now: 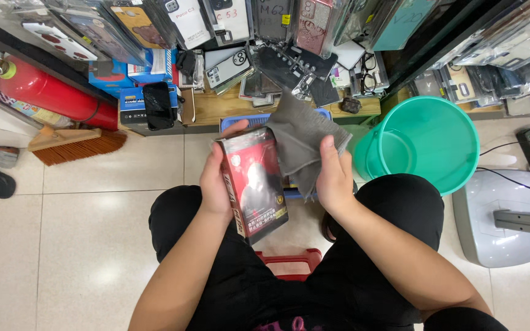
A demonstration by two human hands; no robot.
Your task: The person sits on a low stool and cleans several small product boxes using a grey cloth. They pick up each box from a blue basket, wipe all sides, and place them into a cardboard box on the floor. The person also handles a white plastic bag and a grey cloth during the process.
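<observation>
Fingers of the left hand [216,184] wrap the long edge of a red and black box [254,184], held above the lap. The right hand [334,178] clutches a grey cloth [299,138] touching the box's top corner, beside a green bucket [443,122].

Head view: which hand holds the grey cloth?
The right hand holds the grey cloth; the left hand grips the red-and-black box instead.
</observation>
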